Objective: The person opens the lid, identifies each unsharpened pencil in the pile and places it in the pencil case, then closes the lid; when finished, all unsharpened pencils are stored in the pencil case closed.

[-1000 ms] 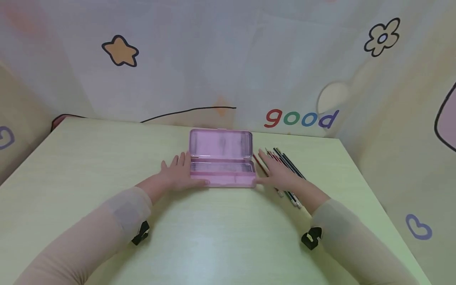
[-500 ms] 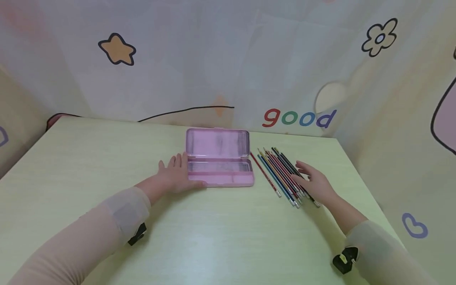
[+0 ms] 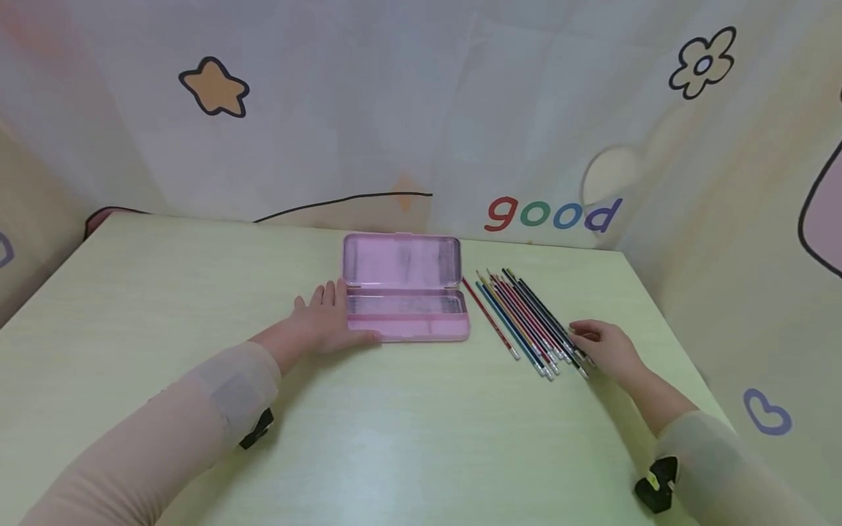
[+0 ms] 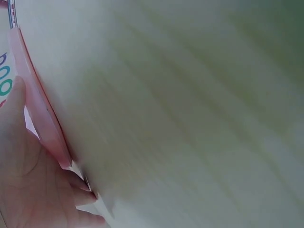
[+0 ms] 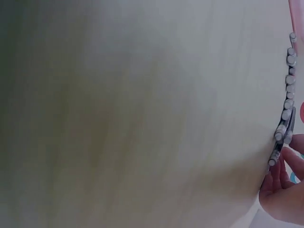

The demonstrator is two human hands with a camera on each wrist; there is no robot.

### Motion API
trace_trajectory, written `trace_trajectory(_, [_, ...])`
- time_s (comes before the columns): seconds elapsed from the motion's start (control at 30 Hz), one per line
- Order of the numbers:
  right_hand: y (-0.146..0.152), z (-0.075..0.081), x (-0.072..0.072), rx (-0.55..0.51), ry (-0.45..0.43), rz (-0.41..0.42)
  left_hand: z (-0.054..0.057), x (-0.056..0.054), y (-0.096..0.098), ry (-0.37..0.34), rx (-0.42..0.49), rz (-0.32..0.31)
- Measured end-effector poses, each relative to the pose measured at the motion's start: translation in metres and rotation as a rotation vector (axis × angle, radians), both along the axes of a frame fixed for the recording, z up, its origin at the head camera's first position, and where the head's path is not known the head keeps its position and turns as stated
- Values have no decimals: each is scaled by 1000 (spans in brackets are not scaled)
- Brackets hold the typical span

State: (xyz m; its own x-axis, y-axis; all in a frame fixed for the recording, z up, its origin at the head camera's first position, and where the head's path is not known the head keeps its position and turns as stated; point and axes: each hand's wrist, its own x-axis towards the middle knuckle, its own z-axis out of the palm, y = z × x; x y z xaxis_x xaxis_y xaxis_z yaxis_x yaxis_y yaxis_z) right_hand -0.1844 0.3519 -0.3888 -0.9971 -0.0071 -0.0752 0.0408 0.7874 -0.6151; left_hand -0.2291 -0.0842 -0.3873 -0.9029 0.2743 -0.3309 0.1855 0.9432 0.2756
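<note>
A pink pencil case (image 3: 408, 327) stands on the table with its lid (image 3: 401, 261) raised. My left hand (image 3: 322, 321) rests against the case's left end, fingers straight and thumb along the front; in the left wrist view the left hand (image 4: 38, 185) touches its pink side (image 4: 42, 107). To the right lies a slanted row of several pencils (image 3: 526, 314), red, blue and dark. At the row's right edge my right hand (image 3: 608, 351) pinches a dark pencil near its end with curled fingers. The right wrist view shows the right hand (image 5: 285, 190) beside the pencil ends (image 5: 289, 85).
A single red pencil (image 3: 490, 315) lies a little apart, between the case and the row. Pale wood-look table (image 3: 395, 438) extends to both sides. Behind it hangs a printed cloth (image 3: 362, 109) with a star, a flower and lettering.
My right hand has gone from the case's right end, over the pencils, to the row's right edge, where its fingers have curled in. The left hand stays on the case.
</note>
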Motion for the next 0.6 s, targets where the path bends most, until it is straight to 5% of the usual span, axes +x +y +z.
trace_trajectory(0.23, [2,0,7,-22,-72,-37,4,1,-1,-41,26,8])
trace_trajectory(0.6, [12,-4,16,-50,-47,-111,2,0,-1,-28,42,6])
